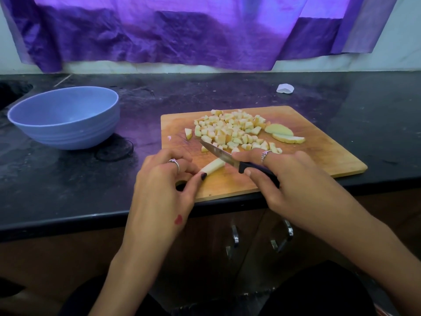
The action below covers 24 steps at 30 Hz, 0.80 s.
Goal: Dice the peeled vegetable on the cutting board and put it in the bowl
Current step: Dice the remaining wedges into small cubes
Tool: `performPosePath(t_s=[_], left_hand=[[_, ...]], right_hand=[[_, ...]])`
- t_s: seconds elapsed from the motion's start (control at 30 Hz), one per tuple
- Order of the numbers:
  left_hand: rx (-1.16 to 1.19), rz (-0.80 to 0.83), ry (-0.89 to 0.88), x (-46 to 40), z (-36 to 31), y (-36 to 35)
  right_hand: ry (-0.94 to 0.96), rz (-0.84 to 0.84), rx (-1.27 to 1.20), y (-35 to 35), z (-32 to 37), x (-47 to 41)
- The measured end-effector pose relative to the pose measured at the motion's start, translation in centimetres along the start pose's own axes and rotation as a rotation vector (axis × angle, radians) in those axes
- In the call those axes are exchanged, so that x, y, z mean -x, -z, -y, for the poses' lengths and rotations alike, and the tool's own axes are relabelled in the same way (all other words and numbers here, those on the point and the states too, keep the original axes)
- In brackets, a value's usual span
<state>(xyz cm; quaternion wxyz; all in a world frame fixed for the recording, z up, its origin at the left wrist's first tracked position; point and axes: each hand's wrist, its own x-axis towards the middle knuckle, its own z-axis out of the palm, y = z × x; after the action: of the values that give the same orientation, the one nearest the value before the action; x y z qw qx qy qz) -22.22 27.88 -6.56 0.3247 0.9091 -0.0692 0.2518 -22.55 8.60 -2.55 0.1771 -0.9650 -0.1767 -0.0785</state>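
The left hand (159, 179) pinches a strip (213, 166), its near end hidden under fingers. The right hand (293, 179) grips the knife (218, 153), covering most of the handle; dice (230, 131) lie beyond.

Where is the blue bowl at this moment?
The blue bowl stands on the black counter, left of the cutting board, apart from it.

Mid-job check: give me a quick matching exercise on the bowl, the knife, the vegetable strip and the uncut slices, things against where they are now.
Things:
1. bowl
2. knife
3. vegetable strip
4. uncut slices

Places:
A. held by the left hand on the cutting board
B. right of the diced pile
C. on the counter, left of the board
D. gripped in the right hand

Pairs: 1-C, 2-D, 3-A, 4-B
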Motion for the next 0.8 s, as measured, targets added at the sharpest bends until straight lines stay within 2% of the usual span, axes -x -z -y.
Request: performPosePath(t_s=[0.37, 0.57, 0.67, 0.73, 0.8], left_hand=[[0.016, -0.021, -0.011, 0.1, -0.8, -0.3], [-0.019, -0.014, -0.014, 0.5, -1.3, 0.1], [-0.012, -0.003, -0.011, 0.8, -1.5, -0.1], [0.002, -0.001, -0.004, 0.9, -1.7, -0.2], [-0.003, -0.005, -0.004, 0.9, -1.7, -0.3]], right_hand=[[0.043, 0.078, 0.102, -0.2, 0.8, 0.4], [0.104, 0.094, 0.333, 1.0, -0.4, 2.2], [0.088, -0.060, 0.182, 1.1, -1.8, 2.1], [0.093, -0.095, 0.025, 0.7, -2.0, 1.8], [0.124, -0.105, -0.003, 0.3, -1.9, 1.7]])
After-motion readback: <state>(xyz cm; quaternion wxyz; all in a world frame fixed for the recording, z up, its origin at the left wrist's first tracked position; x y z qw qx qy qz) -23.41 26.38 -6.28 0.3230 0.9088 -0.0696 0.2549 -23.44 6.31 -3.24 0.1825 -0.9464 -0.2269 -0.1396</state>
